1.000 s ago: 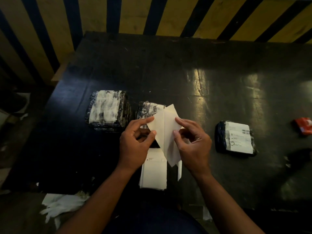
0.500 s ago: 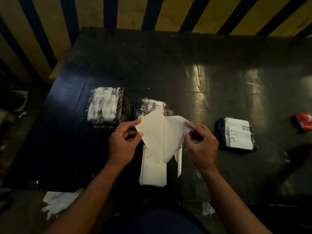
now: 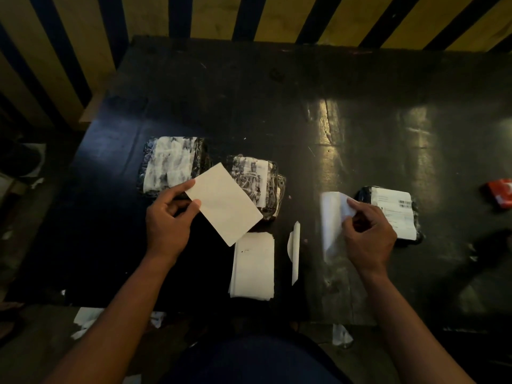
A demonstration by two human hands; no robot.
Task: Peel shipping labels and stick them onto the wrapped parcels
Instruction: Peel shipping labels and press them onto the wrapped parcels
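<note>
Left hand [image 3: 166, 225] pinching white sheet [image 3: 224, 204] by corner, overlapping middle parcel [image 3: 256, 187] at 12 o'clock. Right hand [image 3: 368, 236] pinching blurred sheet [image 3: 332, 220], its print unreadable, partly hiding labelled parcel [image 3: 393, 212] at 3 o'clock.

A single head-worn wide-angle view looks steeply down and forward over the dark bench [image 3: 346, 101], close above it, facing the far striped wall [image 3: 221, 15].
</note>
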